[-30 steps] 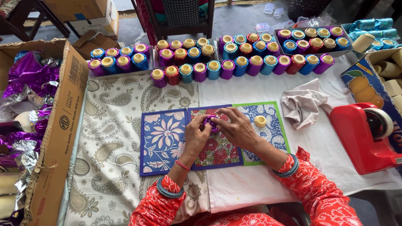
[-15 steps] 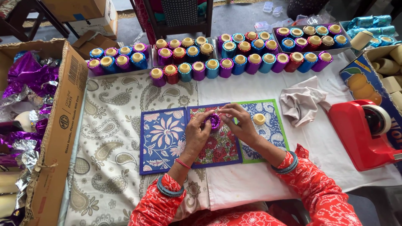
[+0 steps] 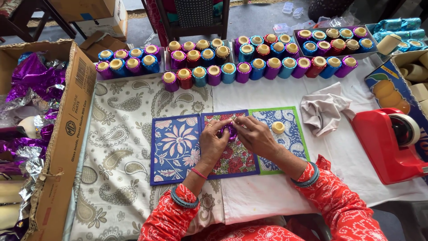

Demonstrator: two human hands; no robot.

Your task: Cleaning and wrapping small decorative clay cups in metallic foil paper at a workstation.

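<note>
Left hand (image 3: 213, 143) and right hand (image 3: 255, 137) closed together on small purple foil-wrapped piece (image 3: 230, 130), fingers pinched tight around it, over red floral mat (image 3: 235, 156) mid-counter. Looks light, crinkly, easily dented; best gripped at rim edges, not squeezed on sides. Bare cream cap (image 3: 277, 127) just right, red tape dispenser (image 3: 387, 143) well apart.
</note>
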